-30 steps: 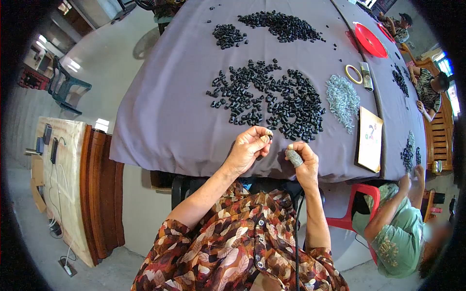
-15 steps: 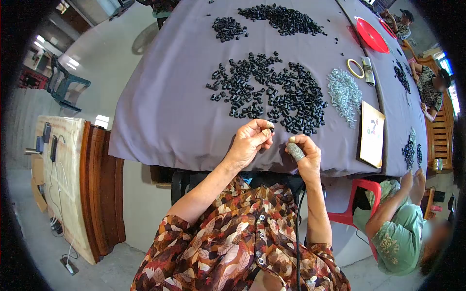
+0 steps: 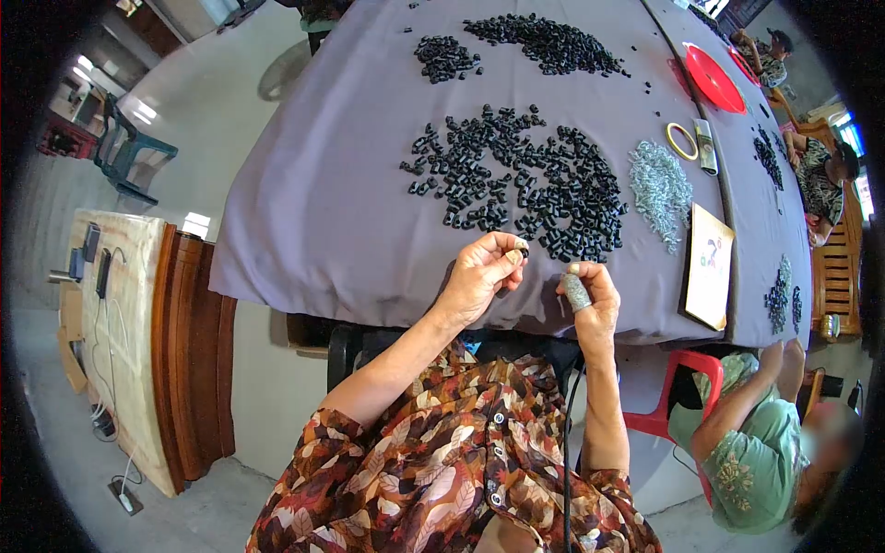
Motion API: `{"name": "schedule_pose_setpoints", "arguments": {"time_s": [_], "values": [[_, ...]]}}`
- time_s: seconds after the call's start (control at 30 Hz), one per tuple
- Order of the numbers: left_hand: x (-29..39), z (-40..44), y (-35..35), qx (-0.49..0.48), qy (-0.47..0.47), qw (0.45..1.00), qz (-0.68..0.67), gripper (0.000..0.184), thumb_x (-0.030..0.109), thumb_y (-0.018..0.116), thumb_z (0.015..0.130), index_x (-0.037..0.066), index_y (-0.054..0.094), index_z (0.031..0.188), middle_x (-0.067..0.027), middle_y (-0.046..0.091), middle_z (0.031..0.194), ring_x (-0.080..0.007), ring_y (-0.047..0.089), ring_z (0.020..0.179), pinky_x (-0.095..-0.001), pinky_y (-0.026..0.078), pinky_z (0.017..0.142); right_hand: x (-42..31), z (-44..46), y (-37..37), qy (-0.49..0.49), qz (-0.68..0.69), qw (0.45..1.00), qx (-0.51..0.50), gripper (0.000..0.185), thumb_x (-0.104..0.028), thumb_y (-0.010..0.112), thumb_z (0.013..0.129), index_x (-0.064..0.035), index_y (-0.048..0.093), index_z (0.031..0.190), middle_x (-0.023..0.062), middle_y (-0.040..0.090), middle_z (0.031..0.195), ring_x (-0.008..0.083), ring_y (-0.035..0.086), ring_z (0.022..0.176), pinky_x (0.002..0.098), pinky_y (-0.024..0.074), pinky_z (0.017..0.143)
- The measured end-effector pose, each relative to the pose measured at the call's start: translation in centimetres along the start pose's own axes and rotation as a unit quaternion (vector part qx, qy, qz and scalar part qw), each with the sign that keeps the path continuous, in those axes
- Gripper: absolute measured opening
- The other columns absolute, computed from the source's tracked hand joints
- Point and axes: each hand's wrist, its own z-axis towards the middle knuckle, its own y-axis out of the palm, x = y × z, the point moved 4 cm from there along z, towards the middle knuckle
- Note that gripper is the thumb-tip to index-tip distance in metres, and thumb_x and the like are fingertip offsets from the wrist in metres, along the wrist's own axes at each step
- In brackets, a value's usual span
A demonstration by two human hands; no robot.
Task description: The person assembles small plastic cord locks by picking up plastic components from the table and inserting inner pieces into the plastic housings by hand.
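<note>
My left hand [image 3: 481,279] pinches a small black plastic piece [image 3: 524,252] between thumb and fingertips, just above the front part of the cloth. To its right, my right hand [image 3: 595,300] is closed in a pinch, with a grey wrap [image 3: 576,291] around one digit. Whatever those fingertips hold, if anything, is too small to make out. Beyond both hands spreads a large loose pile of the same black pieces [image 3: 572,198]. A heap of small clear or silvery parts [image 3: 659,189] lies right of that pile.
Farther back are more black pieces [image 3: 553,46]. On the right are a yellow ring [image 3: 682,142], a picture board [image 3: 709,267] and a red tray [image 3: 714,78]. A person in green [image 3: 756,461] sits near a red chair [image 3: 678,392]; others sit beyond. A wooden cabinet [image 3: 189,359] stands left.
My right hand has drawn slightly away from my left and its wrapped digit has turned. My left hand still pinches the black piece. The whole view has shifted a little.
</note>
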Motion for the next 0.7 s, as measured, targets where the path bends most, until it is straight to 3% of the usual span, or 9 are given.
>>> {"name": "schedule_pose_setpoints", "arguments": {"time_s": [0.27,0.7], "values": [[0.4,0.2,0.0,-0.016,0.012,0.998,-0.059,0.01,0.004,0.055,0.087,0.003,0.057,0.097,-0.004,0.056,0.081,-0.0098,0.053,0.067,-0.0217,0.046,0.062,0.0,-0.3,0.9,0.009,-0.006,1.0,-0.008,0.011,0.005,0.058,0.081,-0.0001,0.057,0.09,-0.0014,0.056,0.08,0.0059,0.053,0.074,0.0202,0.044,0.068],[-0.9,-0.2,1.5,-0.033,0.008,0.998,0.05,0.013,0.004,0.057,0.085,0.002,0.057,0.098,-0.0041,0.058,0.077,-0.0097,0.055,0.067,-0.0209,0.047,0.062,-2.2,-0.6,1.7,-0.059,-0.037,0.998,0.002,0.014,0.009,0.055,0.078,0.0013,0.057,0.089,0.002,0.056,0.084,0.0076,0.053,0.078,0.0211,0.0437,0.071]]}}
